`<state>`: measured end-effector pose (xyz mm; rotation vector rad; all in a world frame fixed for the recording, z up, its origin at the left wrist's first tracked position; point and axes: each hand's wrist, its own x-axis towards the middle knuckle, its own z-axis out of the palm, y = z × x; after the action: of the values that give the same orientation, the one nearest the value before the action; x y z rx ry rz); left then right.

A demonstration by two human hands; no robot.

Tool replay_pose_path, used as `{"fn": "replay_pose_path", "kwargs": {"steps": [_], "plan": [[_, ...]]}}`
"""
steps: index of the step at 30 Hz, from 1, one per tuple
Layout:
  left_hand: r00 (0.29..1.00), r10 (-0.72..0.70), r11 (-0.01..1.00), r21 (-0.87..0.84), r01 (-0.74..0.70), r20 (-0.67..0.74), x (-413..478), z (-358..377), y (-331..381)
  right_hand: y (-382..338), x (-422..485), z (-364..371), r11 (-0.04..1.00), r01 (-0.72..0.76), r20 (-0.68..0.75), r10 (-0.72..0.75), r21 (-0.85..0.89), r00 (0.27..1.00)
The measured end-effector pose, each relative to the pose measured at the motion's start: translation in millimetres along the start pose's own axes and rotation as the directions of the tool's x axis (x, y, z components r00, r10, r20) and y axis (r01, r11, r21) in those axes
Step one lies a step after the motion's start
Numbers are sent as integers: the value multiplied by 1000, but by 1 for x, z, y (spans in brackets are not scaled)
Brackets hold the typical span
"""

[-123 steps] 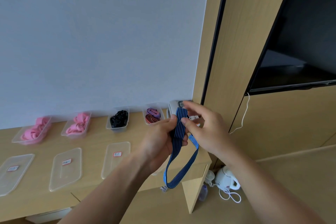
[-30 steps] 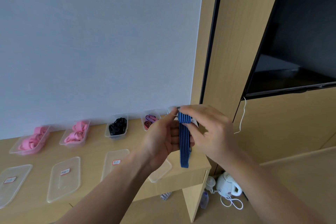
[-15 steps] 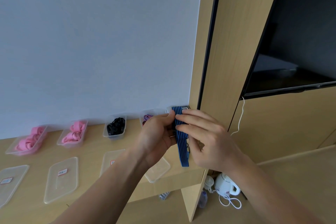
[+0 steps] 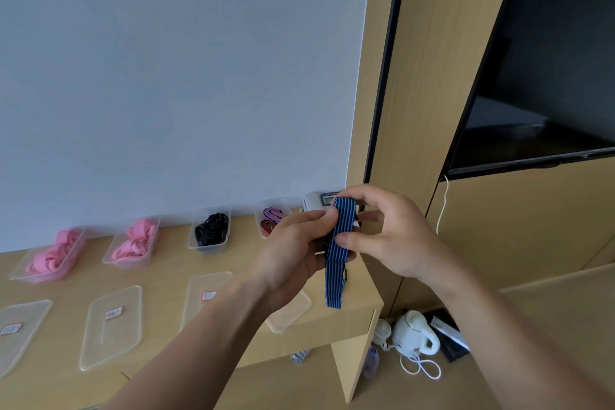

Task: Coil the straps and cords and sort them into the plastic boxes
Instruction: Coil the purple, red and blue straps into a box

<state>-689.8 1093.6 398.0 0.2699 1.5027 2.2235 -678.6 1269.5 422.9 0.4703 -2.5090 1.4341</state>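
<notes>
A blue striped strap (image 4: 338, 243) is partly wound into a flat coil held above the desk's right end. My left hand (image 4: 293, 250) grips the coil from the left. My right hand (image 4: 389, 236) pinches it from the right, thumb on the front and fingers curled over the top. A short tail of strap hangs down below the coil. Along the wall stand clear plastic boxes: two with pink straps (image 4: 50, 255) (image 4: 133, 243), one with black cords (image 4: 211, 230), one with purple and red straps (image 4: 271, 218).
Several clear lids with red labels (image 4: 113, 323) lie along the front of the wooden desk (image 4: 166, 273). A white phone (image 4: 319, 201) sits at the back right corner. On the floor right of the desk stands a white kettle (image 4: 414, 334). A dark screen (image 4: 545, 76) hangs on the right.
The hanging loop of blue strap has got much shorter as more was wound into the coil. My right hand has shifted from lying across the coil to pinching it from the right.
</notes>
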Motion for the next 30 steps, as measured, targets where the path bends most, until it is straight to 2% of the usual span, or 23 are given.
{"fn": "replay_pose_path", "kwargs": {"steps": [5,8,11,16,22,25,30], "plan": [[998,-29,999,-23,27,-61,2,-2,-1,3,-3,5,995,8,-111,4,103,994],[995,-66,998,-17,65,-76,2,-3,-4,0,-2,6,999,50,-212,-48,3,976],[994,-84,996,1,84,-65,2,-1,-4,-2,-2,7,992,101,-250,-117,-76,961],[992,-123,992,26,124,-41,0,2,-3,0,1,6,931,256,-322,-333,-260,886],[993,-88,996,-17,87,-83,3,7,3,1,-3,11,834,358,-313,-503,-420,805],[991,-81,997,-28,78,-108,2,5,3,0,-6,11,812,409,-305,-549,-417,778],[989,-73,995,-80,63,-128,2,3,5,3,-12,15,816,457,-256,-554,-353,792]]}}
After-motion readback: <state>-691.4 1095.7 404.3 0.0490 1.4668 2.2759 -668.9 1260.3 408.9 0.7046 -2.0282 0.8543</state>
